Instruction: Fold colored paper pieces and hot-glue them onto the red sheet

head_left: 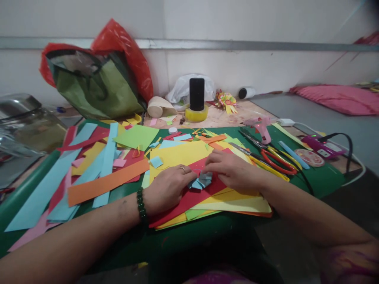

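A small folded light-blue paper piece rests on a red paper sheet on top of a stack of coloured sheets. My left hand, with a ring and a dark green bead bracelet, holds its left side with closed fingertips. From the right, my right hand pinches the upper right part of the same piece. Both hands hide some of its folds. Just beyond lie a yellow sheet and a small blue paper square.
Paper strips, including an orange strip, cover the green mat's left side. Scissors and a pink glue gun lie right. A phone stands on a yellow tape roll behind. A glass jug and green bag stand left.
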